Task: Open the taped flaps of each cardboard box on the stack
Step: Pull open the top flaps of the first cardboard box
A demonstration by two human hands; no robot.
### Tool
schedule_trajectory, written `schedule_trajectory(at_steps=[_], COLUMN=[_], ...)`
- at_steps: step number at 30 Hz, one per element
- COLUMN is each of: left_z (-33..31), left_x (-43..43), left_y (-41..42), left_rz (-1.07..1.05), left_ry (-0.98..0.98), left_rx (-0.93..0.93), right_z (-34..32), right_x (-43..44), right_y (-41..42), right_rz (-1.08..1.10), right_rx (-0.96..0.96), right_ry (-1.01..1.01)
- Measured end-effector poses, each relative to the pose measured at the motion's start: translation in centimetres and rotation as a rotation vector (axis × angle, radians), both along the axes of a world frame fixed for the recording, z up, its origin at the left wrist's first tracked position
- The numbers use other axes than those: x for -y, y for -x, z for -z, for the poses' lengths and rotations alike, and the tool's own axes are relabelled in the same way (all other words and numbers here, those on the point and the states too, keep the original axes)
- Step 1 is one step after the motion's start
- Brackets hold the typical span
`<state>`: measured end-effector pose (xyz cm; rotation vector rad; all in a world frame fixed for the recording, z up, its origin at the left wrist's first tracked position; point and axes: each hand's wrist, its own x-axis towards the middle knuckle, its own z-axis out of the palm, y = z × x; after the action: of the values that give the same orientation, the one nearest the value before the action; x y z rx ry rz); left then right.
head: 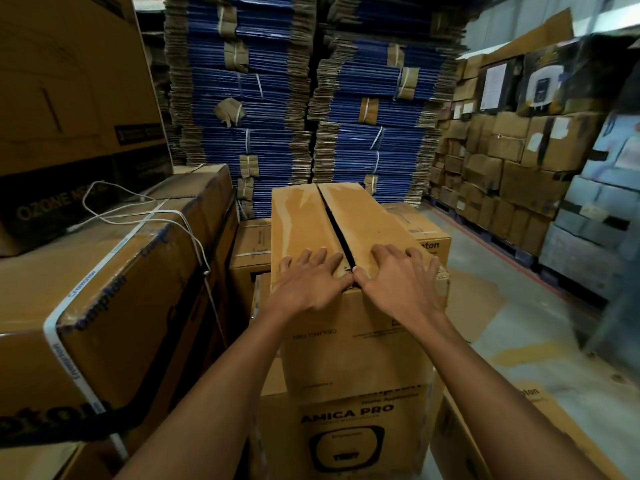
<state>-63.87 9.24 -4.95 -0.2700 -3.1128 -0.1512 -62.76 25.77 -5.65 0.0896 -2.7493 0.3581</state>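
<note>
A long brown cardboard box (304, 216) lies on top of the stack in front of me, its two top flaps parted by a dark slit down the middle with shiny tape remnants along it. My left hand (308, 282) rests flat on the left flap near the front edge, fingers spread. My right hand (398, 278) lies on the right flap the same way. Both thumbs meet at the near end of the slit. Under it stands a box printed "AMICA PRO" (346, 427).
A large strapped box (104, 289) with a loose white cord stands at my left. Behind are tall bundles of flat blue cartons (277, 98). More brown boxes (502, 174) line the right wall. Grey floor (519, 306) lies to the right.
</note>
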Motion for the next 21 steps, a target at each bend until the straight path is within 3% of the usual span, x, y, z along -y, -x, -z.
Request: schedule_trajectory(at_steps=[7,10,12,15,18,21], left_z=[0.0,0.5,1.1,0.3,-0.8,-1.6], left_x=[0.1,0.4,0.9,1.7,2.2,2.7], left_y=[-0.5,-1.2,-1.5,-1.2,-1.4,-2.1], left_rz=[-0.022,-0.257,-0.418,-0.518,-0.548,-0.516], left_ry=[-0.079,-0.216,-0.342,-0.590,-0.814,-0.936], left_rx=[-0.079,-0.198,-0.140,-0.037,-0.072,-0.127], right_z=[1.1,2.9,4.7,6.1,4.6,1.9], right_x=[-1.3,-3.3,-4.5,-4.4,-3.4,-2.9], right_y=[-0.1,-0.4,-0.9,-1.3,-1.1,-0.9], right_rz=[-0.013,0.139,0.274,0.290,0.198,0.132], right_rx=[-0.123,-0.225,-0.130,0.044,-0.005,-0.099], right_ry=[0.044,0.340,0.689,1.196,1.351,1.262])
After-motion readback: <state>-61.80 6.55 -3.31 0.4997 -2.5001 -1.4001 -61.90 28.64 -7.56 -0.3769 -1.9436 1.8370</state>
